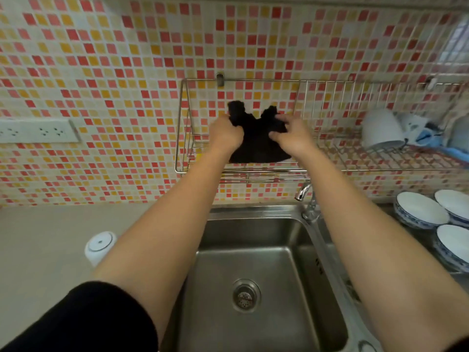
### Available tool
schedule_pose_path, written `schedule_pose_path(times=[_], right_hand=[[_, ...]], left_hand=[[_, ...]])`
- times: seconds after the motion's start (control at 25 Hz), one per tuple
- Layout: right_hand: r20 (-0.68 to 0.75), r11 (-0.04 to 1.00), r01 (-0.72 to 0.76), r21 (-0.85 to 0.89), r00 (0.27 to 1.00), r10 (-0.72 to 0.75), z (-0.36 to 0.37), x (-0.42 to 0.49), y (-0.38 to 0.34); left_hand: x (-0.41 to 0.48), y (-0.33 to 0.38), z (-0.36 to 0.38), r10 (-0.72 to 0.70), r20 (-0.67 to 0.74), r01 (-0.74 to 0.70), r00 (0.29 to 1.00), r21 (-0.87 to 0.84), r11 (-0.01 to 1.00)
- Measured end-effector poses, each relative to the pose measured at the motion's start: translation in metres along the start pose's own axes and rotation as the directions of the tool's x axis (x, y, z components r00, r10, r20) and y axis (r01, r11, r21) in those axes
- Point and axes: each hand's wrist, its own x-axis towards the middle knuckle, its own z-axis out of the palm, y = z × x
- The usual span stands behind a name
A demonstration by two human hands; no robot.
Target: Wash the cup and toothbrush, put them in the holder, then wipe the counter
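**Dark cloth gripped over wire rack above sink**

Both hands are raised to the wall-mounted wire rack point(203, 171), each closed on a black cloth point(257, 143). The left hand point(224, 134) is clenched on the cloth's upper left corner, the right hand point(290, 138) pinches its upper right corner between thumb and fingers, and the lower edge of the cloth is draped on the rack's shelf. An overturned pale cup point(380, 129) is seen lying tilted further right on the same rack, beside a blue item too blurred to be identified. A chrome faucet point(304, 194) is positioned just below the rack, under the right forearm, with the steel sink point(253, 250) and its drain strainer point(245, 297) beneath both arms. Three blue-and-white bowls point(421, 210) are grouped on the bench point(38, 237) to the right of the sink. A white round container point(100, 246) is partly hidden behind the left forearm. A power strip point(38, 130) is fixed to the mosaic-tiled wall point(114, 72) at left.
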Motion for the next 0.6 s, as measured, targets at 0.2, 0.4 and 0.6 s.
schedule_pose_path(times=[0.2, 0.4, 0.6], right_hand=[[0.245, 0.949, -0.069, -0.306, 0.958, 0.149, 0.015, 0.012, 0.026], [0.445, 0.853, 0.087, -0.515, 0.877, 0.180, 0.012, 0.014, 0.036], [0.413, 0.880, 0.066, -0.471, 0.897, 0.154, 0.007, 0.009, 0.036]], left_hand=[[0.013, -0.022, 0.033, -0.054, 0.107, 0.007, 0.993, 0.402, 0.915], [0.027, -0.036, 0.048, -0.035, 0.241, -0.161, 0.970, 0.743, 0.649], [0.021, -0.035, 0.029, 0.102, 0.260, -0.257, 0.960, 0.681, 0.686]])
